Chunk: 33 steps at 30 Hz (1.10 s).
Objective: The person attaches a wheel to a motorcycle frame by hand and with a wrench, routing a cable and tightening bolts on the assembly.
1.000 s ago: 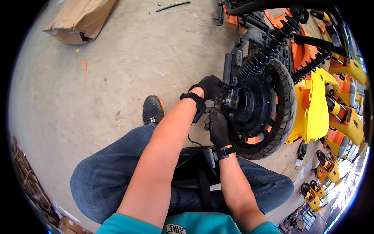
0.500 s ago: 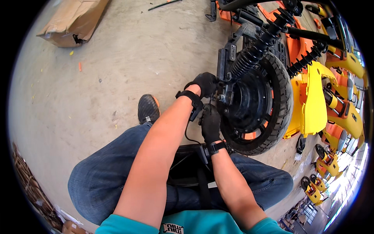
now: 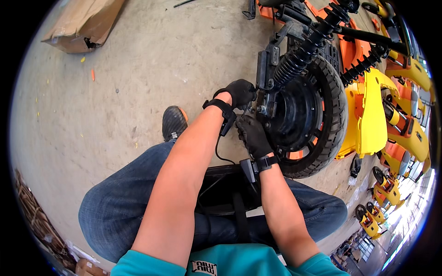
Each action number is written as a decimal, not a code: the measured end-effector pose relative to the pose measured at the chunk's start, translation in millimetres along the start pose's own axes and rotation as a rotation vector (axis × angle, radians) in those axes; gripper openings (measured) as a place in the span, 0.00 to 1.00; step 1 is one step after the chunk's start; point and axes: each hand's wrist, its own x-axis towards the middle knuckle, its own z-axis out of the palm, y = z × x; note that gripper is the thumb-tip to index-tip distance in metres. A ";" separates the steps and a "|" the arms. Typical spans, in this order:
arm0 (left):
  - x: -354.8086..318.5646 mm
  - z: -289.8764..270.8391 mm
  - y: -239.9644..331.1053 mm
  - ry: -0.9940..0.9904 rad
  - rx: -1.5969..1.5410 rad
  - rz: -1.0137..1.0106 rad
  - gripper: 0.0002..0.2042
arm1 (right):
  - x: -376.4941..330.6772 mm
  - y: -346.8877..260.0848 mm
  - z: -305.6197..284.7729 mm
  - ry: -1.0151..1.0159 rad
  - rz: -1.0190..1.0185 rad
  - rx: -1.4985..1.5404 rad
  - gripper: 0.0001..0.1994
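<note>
Black wheel (image 3: 294,115), fitted with a chunky treaded tyre (image 3: 338,124), stands right of centre in the head camera's view, before a person in a teal shirt (image 3: 235,260). Left hand (image 3: 241,93), in a black glove, reaches to the metal bracket (image 3: 269,109) at the wheel's near side, fingers bent inward; what it grasps, if anything, cannot be told. Right hand (image 3: 253,136), likewise gloved, sits just below with fingers curled beside the wheel; a thin dark strand (image 3: 245,109) shows between the two hands, too small to tell which one grips it. Above the wheel, a coil-spring shock absorber (image 3: 290,69) slants up to the right, with a second spring (image 3: 363,69) beyond the tyre. A yellow panel (image 3: 372,119) stands just right of the tyre, while yellow vehicles (image 3: 410,140) line the right edge. At upper left, a torn cardboard box (image 3: 85,25) rests on the floor (image 3: 138,69), well apart from the hands
</note>
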 end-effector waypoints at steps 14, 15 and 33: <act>-2.1 -1.8 -6.8 -0.070 -0.234 0.038 0.07 | 7.6 25.4 9.6 0.191 -0.396 -0.315 0.09; -2.5 -1.1 -7.5 -0.073 -0.269 0.029 0.07 | 9.0 27.8 8.7 0.205 -0.431 -0.356 0.09; 29.0 23.1 -43.6 0.323 0.205 0.433 0.09 | 19.2 54.4 -2.9 0.222 -0.545 -0.859 0.12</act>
